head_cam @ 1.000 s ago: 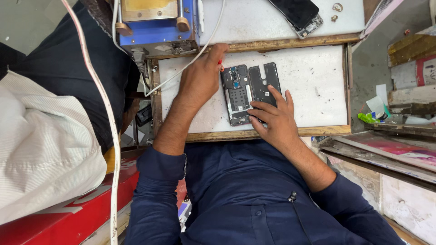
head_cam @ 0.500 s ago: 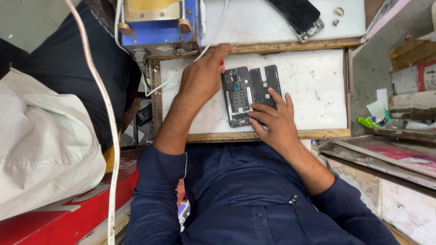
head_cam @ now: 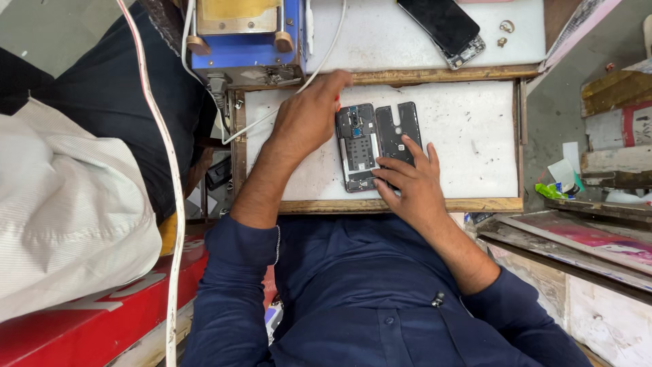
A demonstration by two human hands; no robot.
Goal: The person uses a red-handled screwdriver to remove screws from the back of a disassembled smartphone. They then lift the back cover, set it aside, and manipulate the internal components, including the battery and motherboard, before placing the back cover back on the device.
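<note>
On the white work board (head_cam: 468, 136), an opened phone (head_cam: 358, 146) is laid with its long axis from 12 to 6 o'clock, its black back cover (head_cam: 399, 132) touching it at 3 o'clock; the left hand (head_cam: 305, 122) is seen at the phone's 10 o'clock, nearer its top end, curled around a small red-tipped tool (head_cam: 337, 102), most of which is hidden; the right hand (head_cam: 414, 194) is spread flat at 5 o'clock, fingertips pressed on both pieces, nothing gripped.

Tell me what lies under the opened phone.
The opened phone and its back cover lie on a white board with a wooden frame. The right hand covers their lower ends; the left hand hides the board beside them.
</note>
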